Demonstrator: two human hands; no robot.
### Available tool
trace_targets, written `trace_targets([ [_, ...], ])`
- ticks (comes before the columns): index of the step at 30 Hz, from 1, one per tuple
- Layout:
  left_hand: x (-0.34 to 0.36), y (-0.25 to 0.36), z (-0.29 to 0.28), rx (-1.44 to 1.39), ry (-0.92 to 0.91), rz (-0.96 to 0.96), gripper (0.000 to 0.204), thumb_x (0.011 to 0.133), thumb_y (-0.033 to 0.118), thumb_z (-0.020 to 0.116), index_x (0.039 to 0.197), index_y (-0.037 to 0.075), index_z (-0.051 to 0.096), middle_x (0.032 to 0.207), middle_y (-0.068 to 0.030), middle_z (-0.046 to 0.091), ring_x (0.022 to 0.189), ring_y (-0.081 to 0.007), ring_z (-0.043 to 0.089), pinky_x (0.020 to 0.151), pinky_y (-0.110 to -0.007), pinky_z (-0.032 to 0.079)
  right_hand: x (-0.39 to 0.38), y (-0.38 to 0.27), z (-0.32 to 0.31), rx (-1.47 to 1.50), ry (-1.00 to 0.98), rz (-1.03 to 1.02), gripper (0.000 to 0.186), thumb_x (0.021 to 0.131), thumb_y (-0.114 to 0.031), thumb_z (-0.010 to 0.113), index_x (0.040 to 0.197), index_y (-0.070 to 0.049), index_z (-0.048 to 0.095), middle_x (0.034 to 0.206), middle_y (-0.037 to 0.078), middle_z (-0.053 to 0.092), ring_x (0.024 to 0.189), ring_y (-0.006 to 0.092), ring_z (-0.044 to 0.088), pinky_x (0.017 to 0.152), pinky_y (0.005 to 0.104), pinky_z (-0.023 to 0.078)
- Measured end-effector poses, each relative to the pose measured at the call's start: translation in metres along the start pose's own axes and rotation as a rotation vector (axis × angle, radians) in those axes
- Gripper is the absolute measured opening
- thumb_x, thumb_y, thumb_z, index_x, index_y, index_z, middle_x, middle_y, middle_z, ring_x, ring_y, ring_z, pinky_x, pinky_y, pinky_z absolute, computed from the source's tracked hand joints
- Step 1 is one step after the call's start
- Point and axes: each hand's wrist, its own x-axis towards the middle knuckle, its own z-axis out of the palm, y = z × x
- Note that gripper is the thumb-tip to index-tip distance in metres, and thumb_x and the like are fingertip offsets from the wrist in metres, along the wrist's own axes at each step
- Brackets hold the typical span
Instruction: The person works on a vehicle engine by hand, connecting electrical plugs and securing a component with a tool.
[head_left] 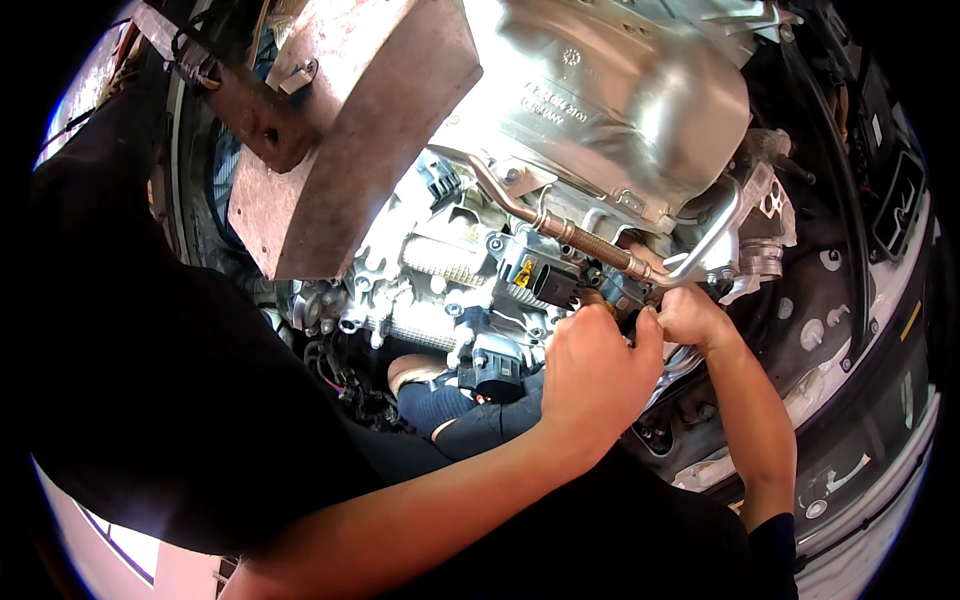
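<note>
My left hand [600,375] is closed in a fist-like grip at the engine's lower right, just below a braided metal pipe [590,242]. Beside it, my right hand [692,316] is closed too, fingers curled in under the pipe's right end. The two hands nearly meet around a small spot among the engine parts. What they grip is hidden behind the fingers. Just left of my left hand sits a black plastic connector housing [553,285] with a yellow mark. A round black unit [497,372] lies lower left of it.
A large silver heat shield [610,100] rises above the pipe. A heavy metal plate [375,130] juts in at upper left. Dark blue fabric [433,402] shows below the engine. At right are a black hose [850,200] and the car body's edge [870,520].
</note>
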Motion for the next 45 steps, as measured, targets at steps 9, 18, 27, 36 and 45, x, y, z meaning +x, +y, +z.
trace_targets([
  [9,-0.02,-0.005,0.029,-0.559,0.103,-0.051,0.049,0.088,0.017,0.064,0.118,-0.013,0.039,0.083,-0.014,0.059,0.075,-0.0183,0.059,0.065,-0.032,0.047,0.002,-0.005,-0.01,-0.074,-0.063,0.087,0.081,0.063,-0.005,0.06,0.14,-0.013,0.039,0.134,0.02,0.046,0.12,0.0321,0.046,0.1,0.0347,0.037],
  [18,-0.016,-0.009,0.031,-0.255,0.185,0.172,0.039,0.088,0.014,0.061,0.111,-0.012,0.043,0.077,-0.0186,0.058,0.069,-0.0289,0.06,0.063,-0.037,0.046,0.001,-0.006,-0.011,-0.339,-0.012,-0.152,0.091,0.059,0.004,0.054,0.145,-0.017,0.032,0.121,0.017,0.058,0.1,0.0285,0.059,0.085,0.0316,0.046],
  [27,-0.016,-0.008,0.024,-0.113,0.157,0.165,0.037,0.086,0.015,0.063,0.102,-0.013,0.046,0.069,-0.02,0.058,0.063,-0.0345,0.059,0.059,-0.041,0.045,0.009,0.012,-0.011,-0.416,0.062,-0.502,0.09,0.061,0.003,0.053,0.147,-0.008,0.026,0.106,0.007,0.062,0.069,0.0159,0.056,0.057,0.0273,0.045],
  [36,-0.011,-0.005,0.01,-0.25,-0.006,0.032,0.056,0.085,0.018,0.064,0.119,-0.019,0.038,0.092,-0.0298,0.058,0.084,-0.0428,0.06,0.074,-0.045,0.047,0.011,0.0,-0.012,-0.197,-0.33,0.312,0.08,0.07,-0.011,0.064,0.144,-0.012,0.033,0.138,0.02,0.041,0.124,0.0284,0.043,0.101,0.0328,0.037],
  [45,-0.004,-0.003,0.013,-0.771,-0.018,-0.118,0.047,0.085,0.021,0.069,0.113,-0.01,0.048,0.095,-0.0138,0.063,0.089,-0.0185,0.064,0.076,-0.028,0.051,-0.001,0.003,-0.003,-0.263,-0.008,-0.151,0.082,0.068,-0.011,0.071,0.141,-0.003,0.036,0.13,0.014,0.052,0.117,0.0239,0.05,0.101,0.0308,0.037],
])
